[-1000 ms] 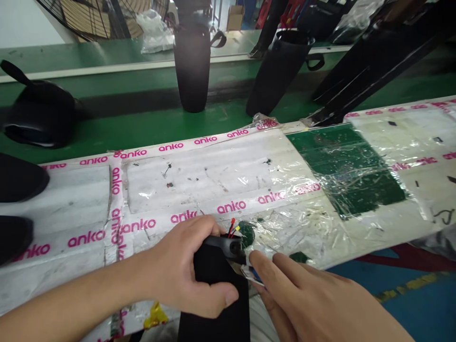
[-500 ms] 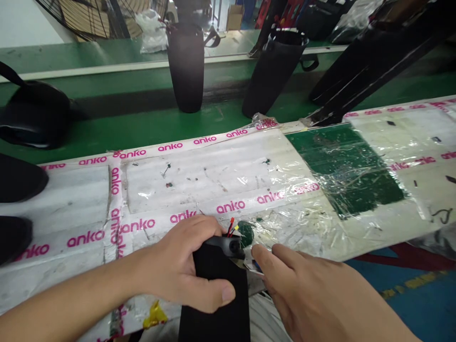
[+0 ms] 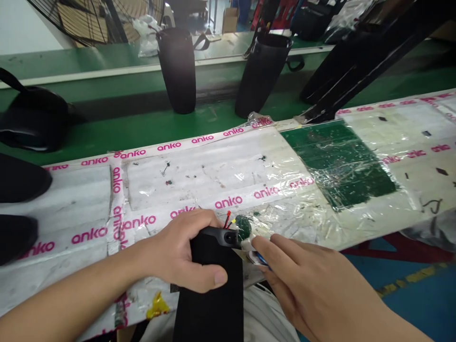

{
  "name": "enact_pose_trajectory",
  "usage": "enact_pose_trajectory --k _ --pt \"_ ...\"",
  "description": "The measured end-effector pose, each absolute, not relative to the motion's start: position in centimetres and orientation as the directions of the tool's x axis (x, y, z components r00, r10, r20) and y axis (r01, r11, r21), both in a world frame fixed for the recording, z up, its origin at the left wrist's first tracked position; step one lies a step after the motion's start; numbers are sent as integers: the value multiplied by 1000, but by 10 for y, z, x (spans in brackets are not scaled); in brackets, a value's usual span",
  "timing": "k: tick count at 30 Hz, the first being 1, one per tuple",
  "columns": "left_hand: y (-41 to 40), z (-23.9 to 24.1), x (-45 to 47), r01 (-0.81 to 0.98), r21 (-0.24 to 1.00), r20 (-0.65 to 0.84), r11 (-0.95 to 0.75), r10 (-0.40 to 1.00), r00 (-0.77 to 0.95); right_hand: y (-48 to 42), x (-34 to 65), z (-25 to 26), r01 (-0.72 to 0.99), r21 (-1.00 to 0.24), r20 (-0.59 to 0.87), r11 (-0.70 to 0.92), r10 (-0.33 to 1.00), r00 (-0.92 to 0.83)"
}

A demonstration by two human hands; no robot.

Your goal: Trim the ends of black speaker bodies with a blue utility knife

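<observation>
My left hand [image 3: 181, 256] is wrapped round the top of a black fabric-covered cylinder [image 3: 210, 294] that stands at the near edge of the bench. Red and yellow wire ends [image 3: 228, 219] stick out of its black plastic rim [image 3: 223, 235]. My right hand [image 3: 302, 285] reaches in from the right, fingers pinched on a small white and blue part [image 3: 257, 258] held against the rim. What that part is I cannot make out.
The bench top [image 3: 213, 175] is wrapped in white foam, clear film and pink "anko" tape, with a green patch [image 3: 338, 161] at the right. Behind it a green conveyor [image 3: 142, 126] carries two upright black cylinders [image 3: 177, 66] [image 3: 260, 73] and black housings [image 3: 32, 114] at the left.
The camera has shifted slightly, so the scene sits a little left and lower. My right hand has edged closer to the rim; the left hand keeps its hold.
</observation>
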State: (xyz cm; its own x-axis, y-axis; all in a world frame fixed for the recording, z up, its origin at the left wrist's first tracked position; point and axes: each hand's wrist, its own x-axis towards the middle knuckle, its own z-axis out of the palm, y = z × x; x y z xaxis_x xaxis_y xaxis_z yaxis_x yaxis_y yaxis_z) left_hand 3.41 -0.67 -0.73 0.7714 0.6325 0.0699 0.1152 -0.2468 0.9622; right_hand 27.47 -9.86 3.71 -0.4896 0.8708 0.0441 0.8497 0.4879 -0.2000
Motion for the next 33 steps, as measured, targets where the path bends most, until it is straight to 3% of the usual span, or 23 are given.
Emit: enact_pose_trajectory --k 6,13,18,22,30,32,33 --pt "-5 -7 32 145 971 7 -190 627 779 -102 269 38 858 -116 39 500 866 -499" --pt "-3 -4 33 142 976 -6 -167 624 781 -98 266 33 847 -194 -20 496 861 -509" --pt "-3 -3 34 162 962 2 -220 600 800 -92 269 43 858 -261 -214 441 841 -497" --pt "-3 0 35 197 949 -7 -248 605 796 -80 268 58 880 -231 -338 415 814 -473" --pt "-3 5 36 242 930 -22 -277 614 789 -81 284 74 871 -163 -248 464 835 -492" --pt "-8 8 35 267 922 -31 -280 635 772 -93 293 73 894 -246 -143 374 899 -415" --pt "-10 10 35 285 917 -40 -278 648 760 -100 294 71 895 -351 -78 276 943 -322"
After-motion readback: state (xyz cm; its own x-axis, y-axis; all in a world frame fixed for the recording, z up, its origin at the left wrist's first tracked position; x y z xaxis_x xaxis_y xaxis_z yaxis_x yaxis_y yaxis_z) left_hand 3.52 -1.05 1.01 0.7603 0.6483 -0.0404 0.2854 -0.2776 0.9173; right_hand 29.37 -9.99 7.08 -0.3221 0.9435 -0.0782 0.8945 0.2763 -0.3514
